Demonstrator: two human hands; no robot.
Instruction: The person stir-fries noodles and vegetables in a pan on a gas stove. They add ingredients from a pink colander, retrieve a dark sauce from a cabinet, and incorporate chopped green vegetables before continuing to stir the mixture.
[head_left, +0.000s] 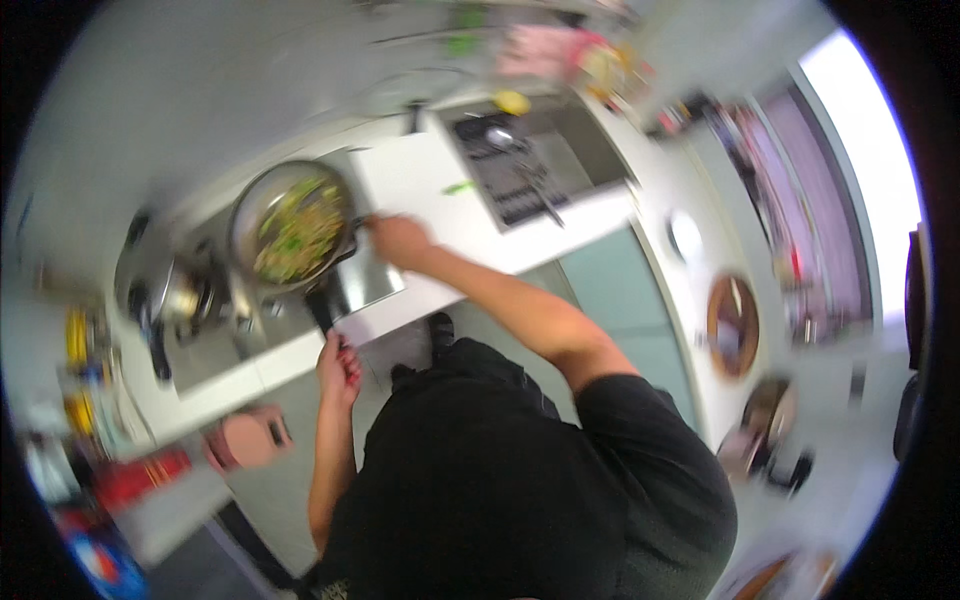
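A deep metal frying pan (251, 196) is over the stove at the left, with chopped green and brownish food (300, 232) in it. My left hand (339, 369) is closed around its long black handle (321, 309). At the pan's right side, my right hand (403, 240) grips the short side handle (360, 223). The picture is blurred, so I cannot tell whether the pan rests on the burner or hangs above it.
Left of the pan stands a lidded pot (154, 277) on the steel hob (225, 345). A sink (574, 150) with a black drain rack (517, 191) lies to the right on the white counter (420, 161). A pink stool (251, 439) is on the floor, and a round wooden tray (720, 360) lies far right.
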